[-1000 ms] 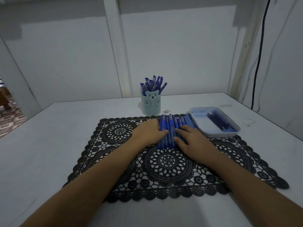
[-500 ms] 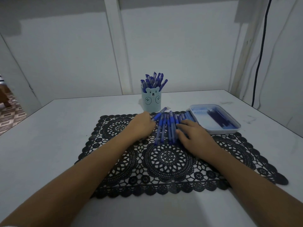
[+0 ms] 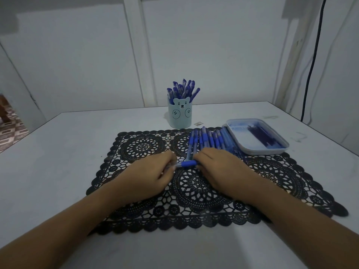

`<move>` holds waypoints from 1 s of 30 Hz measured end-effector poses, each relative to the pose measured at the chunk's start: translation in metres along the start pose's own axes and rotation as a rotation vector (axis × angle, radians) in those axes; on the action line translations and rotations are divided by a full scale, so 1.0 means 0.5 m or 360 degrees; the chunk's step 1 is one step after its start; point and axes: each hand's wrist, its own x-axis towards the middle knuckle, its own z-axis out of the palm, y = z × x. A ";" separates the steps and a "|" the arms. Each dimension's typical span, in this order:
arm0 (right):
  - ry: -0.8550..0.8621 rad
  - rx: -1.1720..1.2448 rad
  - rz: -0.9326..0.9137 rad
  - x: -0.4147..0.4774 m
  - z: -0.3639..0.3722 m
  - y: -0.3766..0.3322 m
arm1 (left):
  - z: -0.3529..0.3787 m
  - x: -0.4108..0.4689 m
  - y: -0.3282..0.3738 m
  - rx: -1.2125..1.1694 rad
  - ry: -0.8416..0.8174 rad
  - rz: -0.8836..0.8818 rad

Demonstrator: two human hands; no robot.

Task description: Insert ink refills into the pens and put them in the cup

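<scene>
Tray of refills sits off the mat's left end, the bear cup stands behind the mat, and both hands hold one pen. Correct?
Not the left: the head view shows the tray of refills at the right end of the mat. The bear cup does stand behind the mat, and the left hand and right hand both hold one pen.

A plain home room: white table (image 3: 58, 152), black lace placemat (image 3: 143, 147), bear-faced pen cup (image 3: 180, 116), bare white walls (image 3: 213, 55).

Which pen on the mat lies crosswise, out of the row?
The pen gripped between the left hand and the right hand; it lies sideways, while the row of pens behind it points away from the person.
</scene>
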 end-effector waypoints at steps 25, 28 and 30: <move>-0.0078 0.0271 0.0377 -0.015 -0.031 -0.005 | 0.015 -0.020 -0.039 0.0232 0.0435 0.0148; -0.0084 0.0210 0.0400 -0.014 -0.024 0.001 | 0.016 -0.019 -0.044 0.0129 0.0445 -0.0010; -0.0145 0.0185 0.0345 -0.012 -0.017 0.000 | 0.019 -0.020 -0.044 0.0122 0.0450 0.0018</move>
